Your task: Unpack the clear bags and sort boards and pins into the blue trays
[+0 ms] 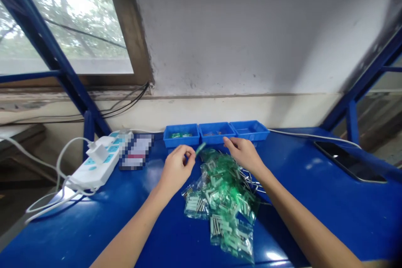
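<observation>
My left hand (178,166) is closed, thumb and index finger pinched together. At its fingertips is a small green piece (200,148), blurred, which seems to be held there. My right hand (243,153) hovers over the far right of the pile, thumb and fingers drawn together; whatever they hold, if anything, is hidden. Between my arms lies a heap of small clear and green plastic bags (230,234) packed with pale plugs and metal screws. Loose silver metal pieces (249,178) lie partly beneath my right wrist.
Three blue bins stand along the wall: the left bin (181,143) holds green packets, the middle bin (216,138) small parts, beside a right bin (250,136). A white power strip (102,165) with cables and a pixelated phone-like object (137,152) lie left, a black phone (350,161) right.
</observation>
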{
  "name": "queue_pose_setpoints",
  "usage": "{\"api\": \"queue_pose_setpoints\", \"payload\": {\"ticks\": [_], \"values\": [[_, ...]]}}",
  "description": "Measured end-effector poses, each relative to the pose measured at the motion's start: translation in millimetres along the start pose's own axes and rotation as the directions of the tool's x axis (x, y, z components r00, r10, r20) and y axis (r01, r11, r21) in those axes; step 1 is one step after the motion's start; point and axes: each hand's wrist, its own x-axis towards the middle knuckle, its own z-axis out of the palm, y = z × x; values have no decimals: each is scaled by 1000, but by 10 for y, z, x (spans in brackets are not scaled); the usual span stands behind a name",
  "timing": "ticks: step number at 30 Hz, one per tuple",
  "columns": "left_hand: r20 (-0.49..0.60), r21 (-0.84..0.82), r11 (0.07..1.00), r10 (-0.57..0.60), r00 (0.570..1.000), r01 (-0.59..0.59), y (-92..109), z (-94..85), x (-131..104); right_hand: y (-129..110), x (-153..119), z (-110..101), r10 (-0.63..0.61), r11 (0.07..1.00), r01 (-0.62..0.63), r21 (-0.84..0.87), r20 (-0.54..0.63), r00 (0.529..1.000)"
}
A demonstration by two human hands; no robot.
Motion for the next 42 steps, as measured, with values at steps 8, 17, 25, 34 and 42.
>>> {"api": "queue_pose_setpoints", "payload": {"ticks": [8,17,25,34,42], "values": [[101,-18,949,315,944,-314,73,118,-121,-318,-259,140,159,606,-433,667,432,888],[272,-378,875,-207,940,303,10,132,-26,-220,-363,148,-393,916,394,73,-28,919],[154,-327,914,-198,968,239,-10,112,-24,-225,-388,218,-382,917,391,74,-113,917],[27,145,928,343,939,-343,22,85,-83,-363,-287,191,198,587,-297,753,222,955],[515,167,975,-214,830,148,-39,52,-89,-402,207,-293,305,698,276,661,-622,721]]}}
